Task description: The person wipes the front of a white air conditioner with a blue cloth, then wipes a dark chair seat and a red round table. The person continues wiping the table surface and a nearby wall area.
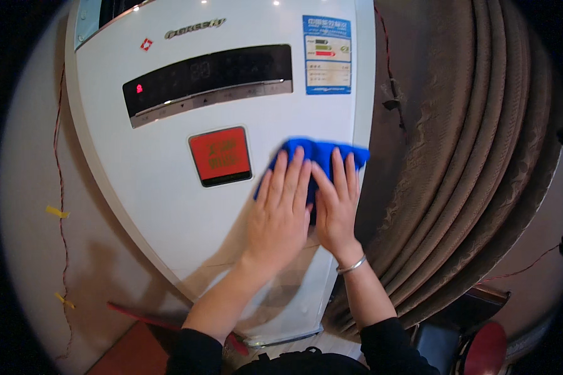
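Observation:
Both of my hands press a blue cloth [328,147] flat against the white front panel [159,187] of a tall floor-standing air conditioner. My left hand [281,211] lies over the cloth's left part, fingers pointing up. On the right part rests my right hand [337,201], with a silver bangle [351,266] around its wrist. The cloth's right corner reaches the panel's right edge. Left of the cloth is a red square sticker [220,154] bearing writing. Higher up, a dark display strip [211,70] shows a small red light.
Brown gathered curtains [455,154] hang close to the unit's right side. A twisted red-black wire [60,164], taped with yellow strips [57,212], runs down the wall at left. A blue-white energy label [328,55] is at upper right. A round red seat [485,349] stands at lower right.

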### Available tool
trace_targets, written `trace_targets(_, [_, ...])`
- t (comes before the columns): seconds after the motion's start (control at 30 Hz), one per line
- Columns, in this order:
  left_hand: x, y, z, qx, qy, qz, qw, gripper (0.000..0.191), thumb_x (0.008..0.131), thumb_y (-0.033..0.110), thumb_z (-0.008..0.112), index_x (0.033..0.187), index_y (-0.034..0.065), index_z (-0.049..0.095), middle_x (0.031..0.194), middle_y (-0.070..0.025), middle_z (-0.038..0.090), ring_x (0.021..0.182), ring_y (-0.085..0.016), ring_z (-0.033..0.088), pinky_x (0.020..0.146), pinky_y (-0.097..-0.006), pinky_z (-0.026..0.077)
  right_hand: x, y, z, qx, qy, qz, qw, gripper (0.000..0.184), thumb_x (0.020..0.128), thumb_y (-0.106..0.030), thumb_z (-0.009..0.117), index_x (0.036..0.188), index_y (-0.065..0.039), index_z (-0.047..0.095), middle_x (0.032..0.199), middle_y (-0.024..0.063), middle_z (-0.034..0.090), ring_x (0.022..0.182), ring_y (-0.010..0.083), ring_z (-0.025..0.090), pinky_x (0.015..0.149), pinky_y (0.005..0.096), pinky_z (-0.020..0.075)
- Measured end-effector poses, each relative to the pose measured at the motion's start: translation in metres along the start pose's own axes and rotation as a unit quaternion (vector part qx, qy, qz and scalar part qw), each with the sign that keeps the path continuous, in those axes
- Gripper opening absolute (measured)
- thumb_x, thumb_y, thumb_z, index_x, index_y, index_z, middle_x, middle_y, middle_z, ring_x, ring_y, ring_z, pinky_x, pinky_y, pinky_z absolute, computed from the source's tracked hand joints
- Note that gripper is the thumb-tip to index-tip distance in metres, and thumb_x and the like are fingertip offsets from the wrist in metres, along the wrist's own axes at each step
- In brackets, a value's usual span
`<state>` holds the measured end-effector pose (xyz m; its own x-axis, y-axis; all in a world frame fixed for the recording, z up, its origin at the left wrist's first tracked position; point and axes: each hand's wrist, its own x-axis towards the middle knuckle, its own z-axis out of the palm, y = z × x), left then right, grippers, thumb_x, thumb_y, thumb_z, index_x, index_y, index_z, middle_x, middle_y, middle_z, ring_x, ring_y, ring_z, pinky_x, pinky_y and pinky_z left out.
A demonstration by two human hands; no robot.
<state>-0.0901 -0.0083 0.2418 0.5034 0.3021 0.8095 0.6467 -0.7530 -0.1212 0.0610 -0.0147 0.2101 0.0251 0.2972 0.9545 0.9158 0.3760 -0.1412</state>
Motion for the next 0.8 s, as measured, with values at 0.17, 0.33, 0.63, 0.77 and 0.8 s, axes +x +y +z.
trace_targets(0.17, [0.052, 0.011, -0.014, 0.033, 0.056, -0.003, 0.998, 0.067, 0.096, 0.018, 0.057, 0.155, -0.0015, 0.033, 0.166, -0.0181, 0.024, 0.154, -0.035, 0.023, 0.124, -0.0477, 0.021, 0.054, 0.010, -0.021, 0.035, 0.024, -0.030, 0.999, 0.052, 0.096, -0.003, 0.052, 0.146, -0.018, 0.056, 0.164, 0.0170, 0.032, 0.152, 0.0432, 0.022, 0.122, 0.0548, 0.0159])
trace_targets(0.33, [-0.013, 0.020, 0.038, 0.062, 0.012, 0.027, 0.998, 0.073, 0.091, 0.028, 0.064, 0.153, -0.0010, 0.038, 0.164, -0.0207, 0.028, 0.152, -0.040, 0.026, 0.122, -0.0509, 0.022, -0.041, 0.028, 0.003, 0.043, 0.023, 0.014, 0.999, 0.045, 0.098, -0.009, 0.051, 0.142, -0.012, 0.059, 0.161, 0.0223, 0.034, 0.150, 0.0466, 0.026, 0.120, 0.0585, 0.0194])
trace_targets(0.63, [-0.223, -0.011, 0.095, 0.107, 0.004, -0.152, 0.983, 0.061, 0.089, 0.031, 0.069, 0.142, 0.0051, 0.054, 0.150, -0.0159, 0.050, 0.140, -0.038, 0.042, 0.115, -0.0533, 0.034, -0.206, -0.047, 0.073, 0.007, -0.138, -0.022, 0.990, 0.052, 0.091, -0.017, 0.061, 0.142, -0.026, 0.061, 0.155, 0.0092, 0.048, 0.142, 0.0370, 0.040, 0.118, 0.0558, 0.0218])
trace_targets(0.77, [-0.243, -0.044, 0.062, 0.107, 0.018, -0.228, 0.968, 0.064, 0.090, 0.026, 0.071, 0.141, -0.0056, 0.047, 0.152, -0.0293, 0.039, 0.140, -0.053, 0.035, 0.115, -0.0611, 0.031, -0.166, -0.091, 0.084, 0.034, -0.208, -0.096, 0.973, 0.053, 0.092, -0.015, 0.056, 0.143, -0.028, 0.059, 0.153, 0.0051, 0.050, 0.142, 0.0307, 0.042, 0.118, 0.0516, 0.0216])
trace_targets(0.8, [-0.238, -0.053, 0.048, 0.096, 0.023, -0.226, 0.969, 0.065, 0.091, 0.022, 0.071, 0.142, -0.0091, 0.045, 0.154, -0.0322, 0.034, 0.141, -0.056, 0.032, 0.116, -0.0623, 0.029, -0.150, -0.101, 0.086, 0.021, -0.192, -0.113, 0.975, 0.053, 0.093, -0.013, 0.055, 0.143, -0.028, 0.059, 0.153, 0.0023, 0.050, 0.141, 0.0268, 0.044, 0.117, 0.0491, 0.0232])
